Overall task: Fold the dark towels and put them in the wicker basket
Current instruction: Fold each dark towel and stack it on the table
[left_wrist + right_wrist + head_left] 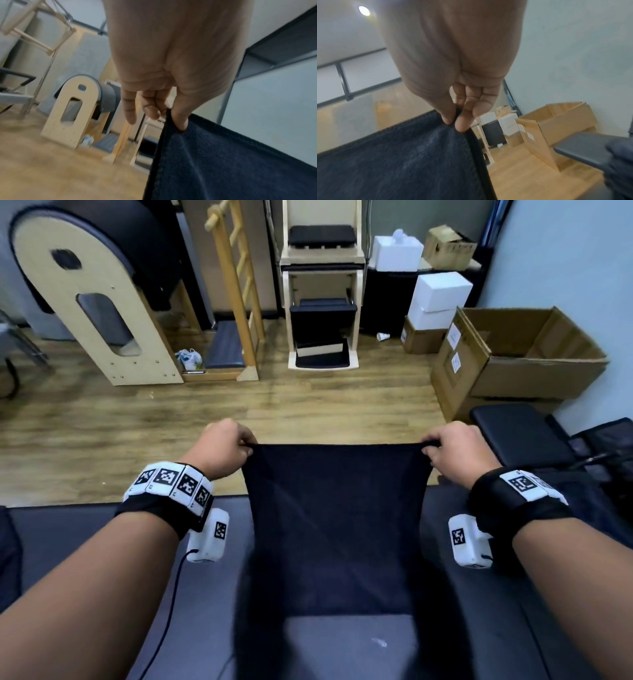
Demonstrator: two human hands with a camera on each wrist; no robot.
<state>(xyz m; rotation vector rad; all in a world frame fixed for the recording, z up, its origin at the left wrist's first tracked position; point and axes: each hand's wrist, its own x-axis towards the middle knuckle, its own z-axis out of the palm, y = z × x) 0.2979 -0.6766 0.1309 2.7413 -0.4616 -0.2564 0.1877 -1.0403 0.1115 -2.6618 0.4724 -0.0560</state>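
We hold the dark towel [334, 518] stretched between our hands: left hand [222, 448] and right hand [457, 448] each grip, pinching, a top corner; it hangs below them.

Wood-plank laminate floor [308, 405], pale grey-blue wall [565, 251] on the right. Far left: rounded light-wood barrel frame with black padded top [92, 302], beside it a tall light-wood ladder frame [236, 285]. Far centre: light-wood chair unit with black pads [322, 296]. Far right: white boxes [438, 296] stacked on small brown cartons, large open brown cardboard box [520, 354] by the wall. Near: grey padded bench surface [85, 542] across the foreground. Right wrist view: round ceiling light [364, 10], lit; dark-framed frosted window [359, 75].
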